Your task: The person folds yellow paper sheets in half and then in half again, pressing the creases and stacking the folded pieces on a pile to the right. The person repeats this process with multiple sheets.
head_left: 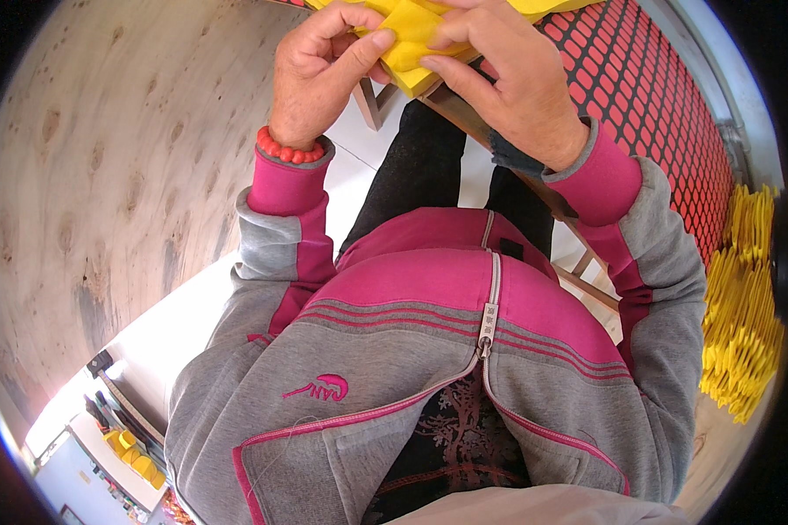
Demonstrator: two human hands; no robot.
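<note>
At the top of the head view, both hands are on a bright yellow folded piece (410, 35) of thin, soft-looking sheet, either cloth or paper. My left hand (320, 79) grips its left side, the thumb pressed on top and the fingers curled beneath. From the other side, my right hand (517, 83) pinches the piece between thumb and bent fingers. A corner of the yellow material points down toward my lap. More yellow sheet (556, 7) spreads behind the hands and is cut off by the picture's upper edge.
A red and black patterned surface (626, 66) lies to the right. Beyond it, a thick bunch of yellow folded pieces (740, 306) hangs or stands stacked. Pale wood-grained board (131, 175) fills the left. Yellow items (136, 457) sit at lower left.
</note>
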